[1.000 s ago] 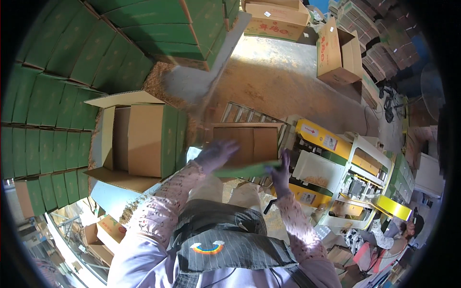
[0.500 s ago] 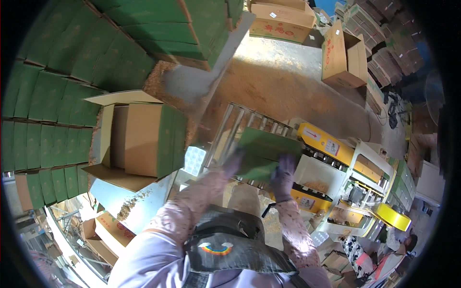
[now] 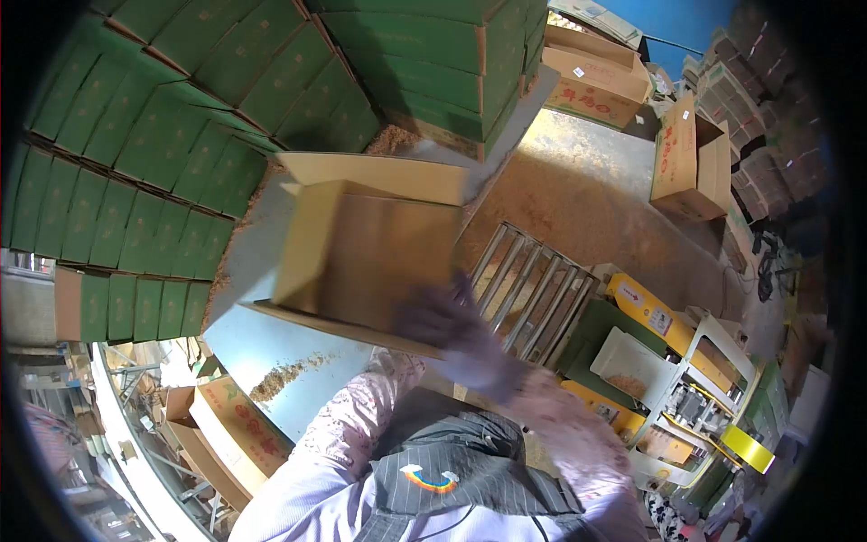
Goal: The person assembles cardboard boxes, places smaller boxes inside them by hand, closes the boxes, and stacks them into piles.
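An open cardboard box (image 3: 388,262), brown inside with its flaps folded out, stands in front of me at the left end of the roller conveyor (image 3: 519,294). My right hand (image 3: 452,334), in a purple glove and smeared by motion, is at the box's near right corner. I cannot make out how its fingers are set. My left arm in a flowered sleeve (image 3: 352,406) reaches up to the box's near side, and the hand itself is hidden by the near flap. A green box (image 3: 587,339) lies at the yellow-sided sealing machine (image 3: 650,312) on the right.
Green boxes (image 3: 153,126) are stacked high at the left and back. Sawdust (image 3: 284,375) lies on the pale blue table (image 3: 244,339). Open brown boxes (image 3: 596,81) stand on the far floor, another brown box (image 3: 239,429) at lower left. A yellow tape roll (image 3: 750,447) sits on the machine.
The green box has gone right along the rollers into the machine. The open box has come right, toward the conveyor. My right hand has crossed left to it; the view has shifted.
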A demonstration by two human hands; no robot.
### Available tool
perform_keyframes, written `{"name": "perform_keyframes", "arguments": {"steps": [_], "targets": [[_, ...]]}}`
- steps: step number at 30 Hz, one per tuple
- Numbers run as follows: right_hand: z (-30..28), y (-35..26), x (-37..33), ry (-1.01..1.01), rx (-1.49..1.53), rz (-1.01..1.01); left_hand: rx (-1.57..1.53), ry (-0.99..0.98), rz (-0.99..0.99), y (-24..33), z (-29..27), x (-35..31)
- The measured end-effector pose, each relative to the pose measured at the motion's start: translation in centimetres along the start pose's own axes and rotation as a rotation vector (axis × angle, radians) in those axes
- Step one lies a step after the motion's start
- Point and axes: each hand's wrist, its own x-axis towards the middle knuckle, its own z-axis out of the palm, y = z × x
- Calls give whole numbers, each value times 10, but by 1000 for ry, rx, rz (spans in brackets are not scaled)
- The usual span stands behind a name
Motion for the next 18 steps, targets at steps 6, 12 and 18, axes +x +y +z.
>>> {"name": "perform_keyframes", "arguments": {"steps": [6,12,18], "targets": [[-105,-1,-158,-204,-1904,-236,732,-219,-3,-2,-76,1],[-121,136,-212,13,-1269,160,1555,-151,59,9,63,-20],[-133,142,-153,916,-203,77,1929,-735,351,14,90,26]]}}
